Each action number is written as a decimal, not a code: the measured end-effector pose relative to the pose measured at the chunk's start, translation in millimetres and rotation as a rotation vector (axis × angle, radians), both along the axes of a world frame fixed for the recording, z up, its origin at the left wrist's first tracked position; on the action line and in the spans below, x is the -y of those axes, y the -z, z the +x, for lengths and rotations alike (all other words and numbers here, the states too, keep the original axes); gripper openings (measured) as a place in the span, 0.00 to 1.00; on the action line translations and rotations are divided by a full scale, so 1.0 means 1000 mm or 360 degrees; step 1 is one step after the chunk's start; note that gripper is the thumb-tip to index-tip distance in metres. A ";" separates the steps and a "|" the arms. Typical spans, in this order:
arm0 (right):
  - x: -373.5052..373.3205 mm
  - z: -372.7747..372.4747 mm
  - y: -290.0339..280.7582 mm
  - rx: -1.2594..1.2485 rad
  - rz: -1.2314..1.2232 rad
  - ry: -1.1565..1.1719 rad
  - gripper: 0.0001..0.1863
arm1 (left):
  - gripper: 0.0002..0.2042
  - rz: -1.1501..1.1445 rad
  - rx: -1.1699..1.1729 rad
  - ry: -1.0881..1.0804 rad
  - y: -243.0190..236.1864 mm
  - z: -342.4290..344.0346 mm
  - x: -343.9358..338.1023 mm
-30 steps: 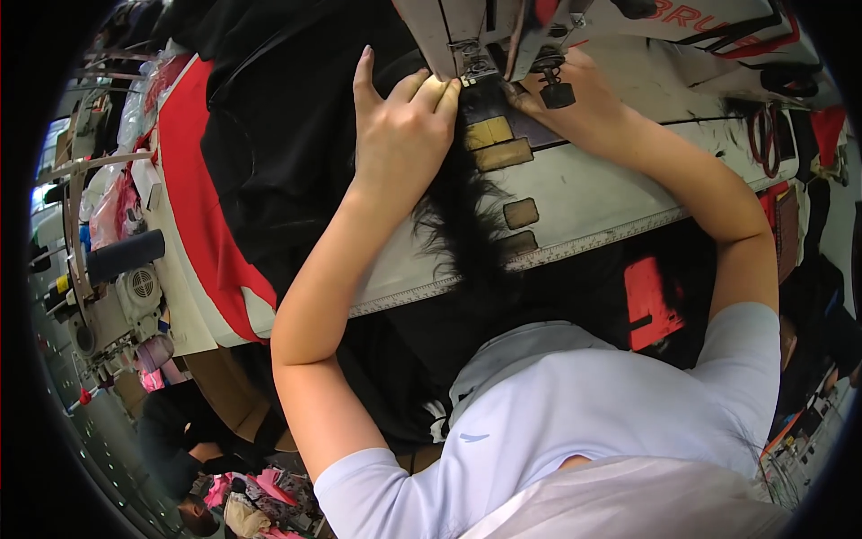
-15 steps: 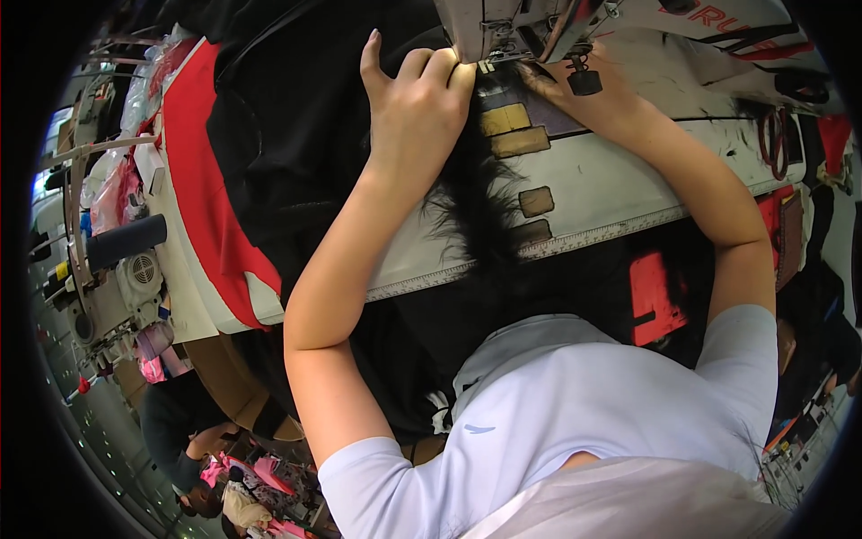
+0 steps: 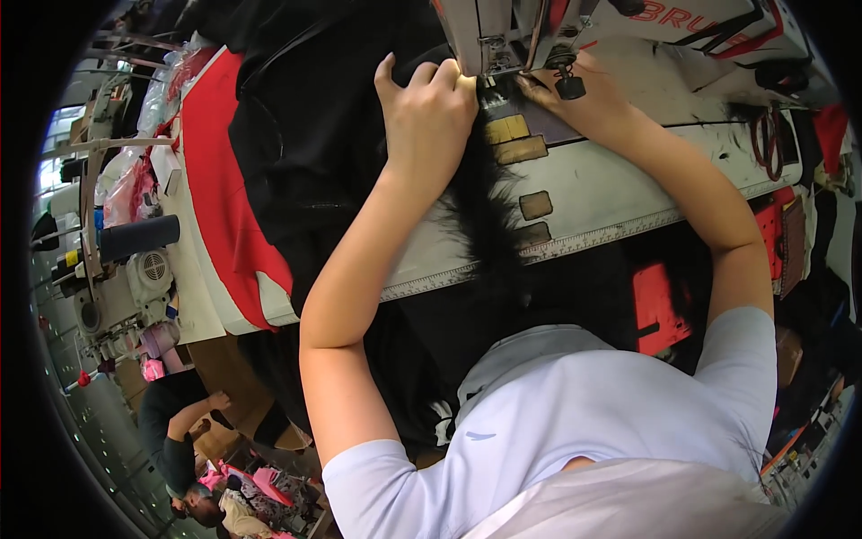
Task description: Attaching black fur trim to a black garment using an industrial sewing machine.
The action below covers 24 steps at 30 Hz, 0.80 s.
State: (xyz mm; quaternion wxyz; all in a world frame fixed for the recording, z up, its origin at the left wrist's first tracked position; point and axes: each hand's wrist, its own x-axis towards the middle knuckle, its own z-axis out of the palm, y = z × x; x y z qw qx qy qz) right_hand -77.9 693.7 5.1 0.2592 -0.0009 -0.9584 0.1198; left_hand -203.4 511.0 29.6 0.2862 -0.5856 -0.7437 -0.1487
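My left hand point(image 3: 429, 112) is closed on the black fabric point(image 3: 310, 135), its fingers curled beside the presser foot and its thumb sticking up to the left. Below that hand, a strip of black fluffy trim point(image 3: 489, 211) hangs over the table's front edge. The sewing machine head point(image 3: 503, 40) stands above both hands, with a lit spot by the left fingertips. My right hand point(image 3: 584, 101) lies right of the presser foot, fingertips close to the trim. Machine parts cover some of its fingers, and its grip cannot be made out.
Worn tape patches point(image 3: 521, 148) and a ruler strip point(image 3: 593, 238) mark the white sewing table point(image 3: 664, 193). Red cloth point(image 3: 215, 180) lies at the left under the black fabric. Dark red loops point(image 3: 768, 144) hang at the right. Another person point(image 3: 175, 431) is at the lower left.
The whole view has shifted slightly, so the table and cloth sit a little further right. Both hands stay beside the presser foot. The other person's arm at the lower left has moved up.
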 end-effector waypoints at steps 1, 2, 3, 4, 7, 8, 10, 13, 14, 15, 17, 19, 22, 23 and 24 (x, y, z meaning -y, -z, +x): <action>0.000 0.000 0.000 0.0013 -0.0081 0.0001 0.13 | 0.01 -0.0114 0.0096 -0.0045 -0.003 0.003 0.002; 0.000 -0.001 0.001 0.0025 -0.0162 0.0002 0.12 | 0.01 -0.0039 0.0072 -0.0032 -0.005 0.007 0.005; -0.001 -0.003 0.002 0.0019 -0.0156 0.0000 0.12 | 0.03 -0.0187 0.0056 -0.0131 -0.008 0.010 0.007; -0.001 -0.003 0.002 0.0079 -0.0164 0.0009 0.12 | 0.06 -0.0293 0.0008 -0.0220 -0.010 0.013 0.010; -0.006 -0.005 0.000 0.0134 -0.0150 0.0008 0.12 | 0.14 -0.0498 0.0065 -0.0315 -0.017 0.016 0.017; -0.008 -0.003 -0.002 0.0220 -0.0193 0.0040 0.11 | 0.14 -0.0511 0.0065 -0.0315 -0.019 0.014 0.018; -0.015 0.003 -0.009 0.0191 0.0105 -0.0075 0.09 | 0.19 -0.0530 -0.0131 -0.0202 -0.023 0.010 0.022; -0.024 0.018 -0.023 0.0084 0.0187 -0.0304 0.08 | 0.20 -0.0637 -0.0258 -0.0053 -0.026 0.006 0.032; -0.026 0.023 -0.028 -0.0040 0.0096 -0.0410 0.08 | 0.20 -0.0661 -0.0258 0.0060 -0.027 0.006 0.037; -0.028 0.028 -0.032 -0.0064 0.0014 -0.0449 0.09 | 0.19 -0.0658 -0.0241 0.0084 -0.025 0.010 0.039; -0.029 0.036 -0.039 0.0072 0.0087 -0.0505 0.15 | 0.18 -0.0540 -0.0255 0.0057 -0.023 0.018 0.044; -0.024 0.039 -0.041 0.0131 0.0280 -0.0451 0.17 | 0.17 -0.0536 -0.0205 0.0022 -0.023 0.024 0.047; -0.013 0.034 -0.039 0.0054 0.0486 -0.0532 0.21 | 0.19 -0.0576 -0.0022 -0.0045 -0.028 0.032 0.051; -0.009 0.032 -0.037 0.0109 0.0519 -0.0633 0.23 | 0.20 -0.0549 0.0137 -0.0037 -0.029 0.036 0.055; -0.007 0.029 -0.036 0.0046 0.0483 -0.0654 0.23 | 0.22 -0.0520 0.0295 -0.0032 -0.031 0.039 0.059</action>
